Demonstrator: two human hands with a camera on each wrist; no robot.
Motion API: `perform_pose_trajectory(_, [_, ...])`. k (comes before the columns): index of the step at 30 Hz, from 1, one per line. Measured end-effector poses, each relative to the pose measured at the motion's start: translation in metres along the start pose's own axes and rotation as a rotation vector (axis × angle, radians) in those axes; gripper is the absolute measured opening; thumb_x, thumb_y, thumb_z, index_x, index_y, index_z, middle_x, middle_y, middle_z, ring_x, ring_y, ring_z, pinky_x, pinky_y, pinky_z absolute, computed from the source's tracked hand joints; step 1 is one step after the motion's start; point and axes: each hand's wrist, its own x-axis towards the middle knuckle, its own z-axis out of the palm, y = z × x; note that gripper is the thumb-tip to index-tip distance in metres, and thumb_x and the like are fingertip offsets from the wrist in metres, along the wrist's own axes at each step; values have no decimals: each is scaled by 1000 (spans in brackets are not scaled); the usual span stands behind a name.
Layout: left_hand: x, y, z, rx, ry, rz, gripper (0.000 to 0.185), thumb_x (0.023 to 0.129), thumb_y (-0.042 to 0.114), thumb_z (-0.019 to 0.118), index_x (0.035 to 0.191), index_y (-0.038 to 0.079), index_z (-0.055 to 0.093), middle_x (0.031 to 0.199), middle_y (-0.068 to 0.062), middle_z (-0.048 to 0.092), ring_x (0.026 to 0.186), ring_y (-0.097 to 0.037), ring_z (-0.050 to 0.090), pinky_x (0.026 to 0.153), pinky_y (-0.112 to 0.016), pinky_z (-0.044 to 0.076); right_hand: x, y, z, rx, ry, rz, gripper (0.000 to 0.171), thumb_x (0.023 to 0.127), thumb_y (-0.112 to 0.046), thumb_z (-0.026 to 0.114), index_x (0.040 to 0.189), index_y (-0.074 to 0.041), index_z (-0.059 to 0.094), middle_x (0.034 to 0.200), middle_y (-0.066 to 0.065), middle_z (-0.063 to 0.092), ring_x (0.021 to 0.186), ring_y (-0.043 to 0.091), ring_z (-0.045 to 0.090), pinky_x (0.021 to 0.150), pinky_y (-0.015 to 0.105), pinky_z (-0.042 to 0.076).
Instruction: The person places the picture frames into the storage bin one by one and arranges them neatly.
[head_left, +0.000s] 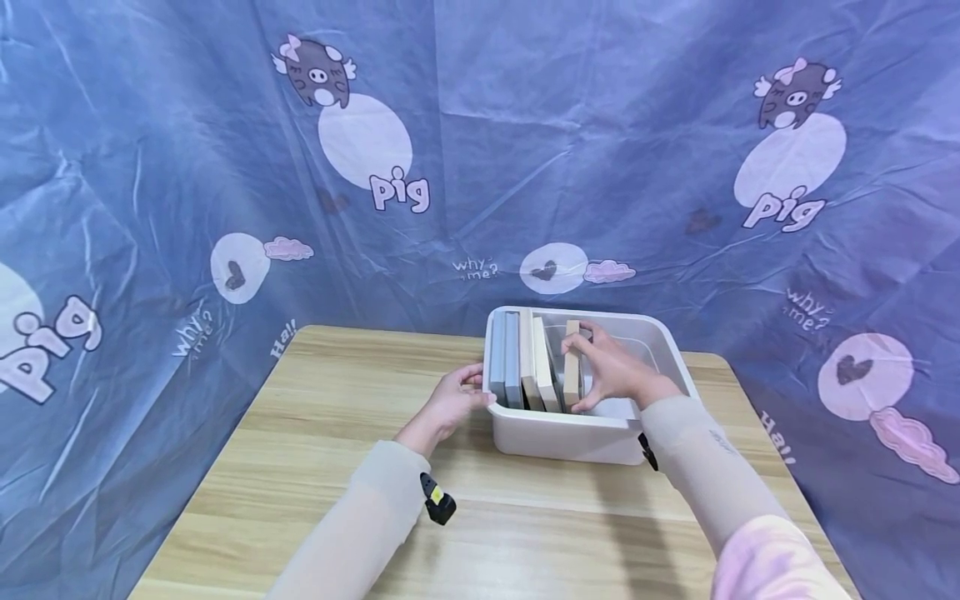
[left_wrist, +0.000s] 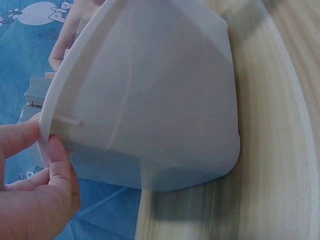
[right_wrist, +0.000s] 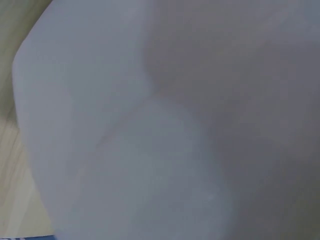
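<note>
A white plastic bin (head_left: 566,437) stands on the table, with several slim book-like blocks upright in its left half. Two grey-blue ones (head_left: 505,358) lean by the left wall, then cream and tan ones (head_left: 542,367). My left hand (head_left: 452,403) pinches the bin's left rim (left_wrist: 52,107) between thumb and fingers, as the left wrist view shows closely. Inside the bin, my right hand (head_left: 611,367) grips a separate tan book-like block (head_left: 572,367) by its far and near ends, thumb nearest me. Only the bin's outer wall (right_wrist: 125,150) fills the right wrist view, hiding that hand.
The wood-grain table (head_left: 360,400) extends left of the bin and toward me. Behind and at both sides hangs a blue cloth (head_left: 495,167) printed with pigs and lettering. The bin's right part (head_left: 663,342) shows its bare inner wall.
</note>
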Motion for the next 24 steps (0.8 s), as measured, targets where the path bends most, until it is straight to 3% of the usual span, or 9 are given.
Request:
perform_pose_trajectory(3, [-6,10,2,6,-2,-7,57,70,-11,59,123,-6,39,106,-21,42,84,-21,53,75,-27,47,4,-3,2,-5,-2,-23,84,33,-57,77,102,-25,40,125,33,23,115,42,26,76,53,40])
perform_pose_trajectory(7, [-8,11,3,16,1,-12,57,70,-11,59,123,-5,39,106,-20,43,88,-26,52,75,-26,47,8,-7,6,14,-7,-44,84,34,-57,77,103,-24,41,127,34,19,107,46,34,70,51,44])
perform_pose_trajectory(10, [-9,11,3,21,1,-11,57,71,-10,59,124,-5,39,107,-20,43,90,-27,51,75,-26,47,9,-7,8,25,-16,-45,87,34,-58,76,105,-23,40,128,31,19,107,45,35,72,51,43])
perform_pose_trajectory(14, [-9,10,2,26,0,-1,57,71,-10,59,124,-6,38,107,-21,42,87,-23,52,76,-26,47,10,-4,10,31,-24,-56,89,36,-56,77,109,-22,39,124,17,32,104,30,41,76,42,43])
perform_pose_trajectory(17, [-8,9,2,28,0,2,58,71,-10,59,124,-6,38,107,-21,42,85,-21,52,76,-26,47,10,-2,12,58,-37,-59,89,38,-54,77,111,-22,38,116,5,38,94,21,46,73,33,44])
perform_pose_trajectory(24, [-6,5,1,40,0,20,57,70,-11,59,124,-6,39,106,-20,43,85,-22,53,75,-26,47,7,-2,15,134,-42,-25,89,41,-48,80,114,-20,37,104,1,44,91,25,47,66,32,43])
